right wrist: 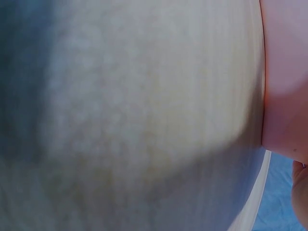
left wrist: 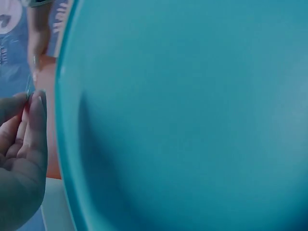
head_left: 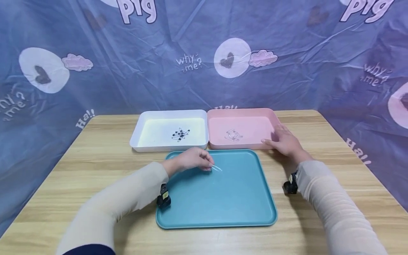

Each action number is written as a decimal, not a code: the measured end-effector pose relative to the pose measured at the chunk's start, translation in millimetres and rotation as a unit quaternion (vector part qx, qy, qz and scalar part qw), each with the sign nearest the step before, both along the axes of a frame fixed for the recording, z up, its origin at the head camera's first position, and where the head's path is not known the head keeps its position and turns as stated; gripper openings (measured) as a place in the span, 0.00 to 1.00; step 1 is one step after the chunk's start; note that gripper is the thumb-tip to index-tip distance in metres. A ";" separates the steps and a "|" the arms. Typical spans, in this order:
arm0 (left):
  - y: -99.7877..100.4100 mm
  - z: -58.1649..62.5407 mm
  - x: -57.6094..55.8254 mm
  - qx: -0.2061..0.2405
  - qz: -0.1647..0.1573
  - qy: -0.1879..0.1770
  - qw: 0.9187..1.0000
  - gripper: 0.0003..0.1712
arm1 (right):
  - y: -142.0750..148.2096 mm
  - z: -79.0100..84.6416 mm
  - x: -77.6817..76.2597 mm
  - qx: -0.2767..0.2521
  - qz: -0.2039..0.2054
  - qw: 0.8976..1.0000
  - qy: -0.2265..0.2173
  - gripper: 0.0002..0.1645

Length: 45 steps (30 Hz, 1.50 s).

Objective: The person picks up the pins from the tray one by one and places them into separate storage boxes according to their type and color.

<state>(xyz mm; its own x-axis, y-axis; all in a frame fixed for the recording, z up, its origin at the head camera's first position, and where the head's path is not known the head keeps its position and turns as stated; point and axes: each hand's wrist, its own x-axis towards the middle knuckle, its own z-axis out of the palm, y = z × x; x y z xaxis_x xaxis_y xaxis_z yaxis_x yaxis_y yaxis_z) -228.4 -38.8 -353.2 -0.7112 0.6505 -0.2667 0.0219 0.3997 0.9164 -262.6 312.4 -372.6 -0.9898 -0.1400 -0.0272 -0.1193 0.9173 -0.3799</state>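
Observation:
Between the thumb and fingertips of my left hand (head_left: 196,159) is a thin, pale silver safety pin (head_left: 217,168), pinched above the teal tray (head_left: 216,205). In the left wrist view the pin (left wrist: 28,87) shows as a fine wire at the fingertips; the fingers cover its other end. My right hand (head_left: 287,141) rests at the near right corner of the pink tray (head_left: 242,146), thumb along the front rim and fingers along the right side. Several silver safety pins (head_left: 233,135) lie in the pink tray. Several black safety pins (head_left: 180,134) lie in the white tray (head_left: 169,148).
The white and pink trays stand side by side behind the teal tray on a wooden table (head_left: 79,177). A printed blue cloth (head_left: 143,71) hangs behind the table. Small black cameras (head_left: 163,198) sit on both wrists.

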 end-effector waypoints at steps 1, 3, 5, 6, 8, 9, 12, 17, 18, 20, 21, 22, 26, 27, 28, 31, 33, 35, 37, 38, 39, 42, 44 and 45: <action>2.8 1.6 -2.3 0.001 0.012 -0.007 1.000 0.06 | -0.8 -0.1 0.0 0.001 0.000 1.000 0.000 0.58; 7.8 3.7 -6.8 0.004 0.036 -0.022 0.999 0.07 | -2.1 -0.1 0.1 0.003 -0.001 1.000 0.000 0.58; 12.3 5.5 -10.9 0.009 0.053 -0.032 0.998 0.07 | -3.3 -0.1 0.3 0.003 -0.002 1.000 0.000 0.58; 14.4 6.5 -12.9 0.012 0.061 -0.035 0.997 0.07 | -3.6 0.0 0.3 0.003 -0.002 1.000 0.000 0.58; 18.6 8.9 -17.2 0.020 0.077 -0.035 0.996 0.08 | -4.1 0.2 0.5 0.006 0.000 1.000 0.002 0.58; 20.7 10.2 -19.6 0.025 0.086 -0.034 0.995 0.08 | -4.2 0.2 0.6 0.007 0.002 1.000 0.003 0.58; 27.8 13.5 -27.9 0.036 0.115 -0.027 0.992 0.09 | -4.1 0.3 0.2 0.012 0.006 1.000 0.006 0.57; 41.6 14.7 -42.9 0.028 0.143 -0.005 0.989 0.11 | -3.8 -0.1 -0.6 0.013 0.004 1.000 0.007 0.57; 44.4 14.1 -46.0 0.024 0.147 -0.002 0.989 0.12 | -3.7 -0.4 -0.7 0.013 0.004 1.000 0.007 0.57; 49.9 12.4 -52.0 0.023 0.155 0.000 0.988 0.12 | -3.8 -0.7 -0.5 0.013 0.003 1.000 0.008 0.57; 52.6 11.5 -54.8 0.026 0.161 -0.002 0.987 0.12 | -3.9 -0.8 -0.3 0.014 0.002 1.000 0.008 0.57; 55.2 10.7 -57.5 0.025 0.167 -0.003 0.986 0.12 | -4.0 -0.7 0.0 0.014 0.002 1.000 0.009 0.57; 63.7 5.8 -67.2 0.015 0.191 0.004 0.982 0.11 | -4.1 0.4 1.5 0.014 0.002 1.000 0.009 0.56; 65.5 4.2 -69.5 0.005 0.193 0.013 0.981 0.10 | -4.0 0.8 1.9 0.015 0.003 1.000 0.008 0.56; 67.2 2.7 -71.8 -0.005 0.195 0.022 0.981 0.10 | -4.0 1.1 2.3 0.016 0.003 1.000 0.007 0.56; 72.3 -0.6 -77.7 -0.037 0.190 0.049 0.980 0.10 | -3.5 1.2 2.7 0.018 0.004 1.000 0.003 0.56; 76.0 -1.7 -81.1 -0.061 0.183 0.073 0.979 0.09 | -2.9 0.7 3.0 0.019 0.004 1.000 0.000 0.56; 79.9 -1.3 -84.5 -0.078 0.175 0.096 0.977 0.08 | -2.4 0.2 3.2 0.019 0.004 1.000 0.000 0.56; 84.8 -1.0 -87.3 -0.095 0.166 0.112 0.975 0.09 | -1.9 0.0 3.4 0.019 0.002 1.000 0.000 0.56; 86.5 -0.3 -88.9 -0.099 0.162 0.118 0.975 0.09 | -1.9 0.1 3.5 0.018 0.002 1.000 0.000 0.56; 88.7 -0.6 -91.7 -0.104 0.159 0.119 0.974 0.10 | -1.9 0.2 3.5 0.018 0.002 1.000 0.002 0.56; 94.4 -0.4 -98.9 -0.132 0.156 0.125 0.971 0.11 | -2.2 0.9 3.3 0.015 0.001 1.000 0.005 0.56; 98.0 -12.8 -113.9 -0.142 0.154 0.153 0.966 0.11 | -2.6 1.2 2.9 0.013 0.001 1.000 0.008 0.56; 100.9 -26.2 -126.6 -0.150 0.153 0.174 0.961 0.11 | -2.8 1.3 3.0 0.012 0.001 1.000 0.010 0.56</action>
